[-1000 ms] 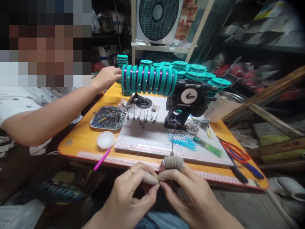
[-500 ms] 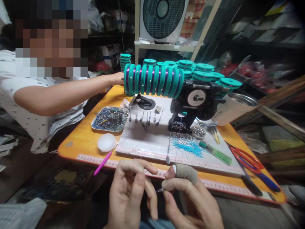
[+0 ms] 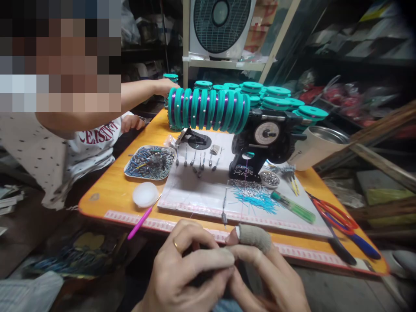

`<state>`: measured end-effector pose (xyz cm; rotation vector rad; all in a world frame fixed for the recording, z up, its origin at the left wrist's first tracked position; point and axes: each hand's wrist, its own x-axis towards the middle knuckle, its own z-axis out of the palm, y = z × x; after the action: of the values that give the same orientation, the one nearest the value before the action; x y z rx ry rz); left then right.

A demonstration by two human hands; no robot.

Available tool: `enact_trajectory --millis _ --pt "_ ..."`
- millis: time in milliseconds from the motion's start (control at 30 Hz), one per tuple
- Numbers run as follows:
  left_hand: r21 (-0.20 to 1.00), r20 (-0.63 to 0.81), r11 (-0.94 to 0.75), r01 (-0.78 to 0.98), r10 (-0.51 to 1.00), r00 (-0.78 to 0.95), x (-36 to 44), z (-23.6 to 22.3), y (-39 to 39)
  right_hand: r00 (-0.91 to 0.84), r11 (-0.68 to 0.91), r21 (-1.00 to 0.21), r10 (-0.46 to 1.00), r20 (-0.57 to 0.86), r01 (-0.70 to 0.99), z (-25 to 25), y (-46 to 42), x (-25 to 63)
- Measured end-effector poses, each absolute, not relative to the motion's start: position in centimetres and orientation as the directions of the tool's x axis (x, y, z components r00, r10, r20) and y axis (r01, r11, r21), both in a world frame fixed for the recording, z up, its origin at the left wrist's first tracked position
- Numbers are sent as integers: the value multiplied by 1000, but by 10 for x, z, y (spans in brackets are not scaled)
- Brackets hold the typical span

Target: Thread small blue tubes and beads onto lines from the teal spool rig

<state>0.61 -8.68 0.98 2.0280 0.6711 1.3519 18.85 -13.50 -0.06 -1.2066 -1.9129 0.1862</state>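
My left hand [image 3: 182, 271] and my right hand [image 3: 260, 273] meet in front of the orange table [image 3: 110, 190], fingertips pinched together; cloth sleeves cover the left thumb and a right finger. What they pinch is hidden. A thin line runs up from my fingers, carrying a small slim weight [image 3: 224, 208], toward the black winding machine [image 3: 263, 141]. The machine carries a row of teal spools [image 3: 208, 109] wound with purple line.
Another person sits at the left, their hand [image 3: 164, 86] on the stacked teal spools [image 3: 276, 97]. On the table lie a tray of small parts [image 3: 150, 161], a white lid [image 3: 144, 193], a pink tool [image 3: 140, 221], blue tubes [image 3: 255, 198], a green lighter [image 3: 292, 207], scissors [image 3: 338, 221] and a cup [image 3: 316, 149].
My left hand's fingers, spread half a second ago, have closed again against my right fingertips. The other person's arm has risen toward the far spool stack.
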Motion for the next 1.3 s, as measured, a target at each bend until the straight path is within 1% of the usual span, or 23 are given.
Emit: enact_trajectory --millis 33,67,100,167,233,267,333,567,733,933,1033,1167,1300 --pt "750 606 -660 45 713 353 6 12 -84 -184 526 -517 799 572 675 -1 -136 189" --pt "807 548 -590 6 753 364 7 15 -82 -182 527 -514 796 577 677 -1 -137 190" --pt "876 456 -480 -34 804 381 8 17 -81 -177 529 -511 791 585 678 -1 -137 190" --pt "977 212 -177 -120 871 444 11 22 -78 -168 534 -495 777 606 686 -1 -138 191" --pt "976 -5 120 -184 851 525 13 25 -74 -164 540 -469 759 630 699 -1 -138 191" --pt "953 -77 225 -203 827 556 14 26 -71 -163 542 -456 751 640 705 -1 -138 191" --pt "917 -151 335 -215 792 591 16 28 -68 -151 540 -439 737 659 718 -1 -137 190" --pt "871 -192 432 -235 738 647 20 24 -63 -80 517 -394 676 732 760 2 -137 188" --pt "828 -230 512 -231 685 691 22 18 -59 -47 495 -386 659 751 778 4 -139 186" --pt "855 -215 474 -209 691 690 23 18 -56 -39 491 -377 647 762 785 2 -140 186" --pt "860 -210 470 -200 683 700 24 16 -57 -50 488 -355 640 767 798 -1 -142 187" --pt "865 -250 479 -146 666 703 24 15 -60 -74 442 -300 653 753 845 -9 -146 190" --pt "880 -291 472 -57 630 720 25 17 -56 -209 528 -223 638 741 820 -10 -143 193"
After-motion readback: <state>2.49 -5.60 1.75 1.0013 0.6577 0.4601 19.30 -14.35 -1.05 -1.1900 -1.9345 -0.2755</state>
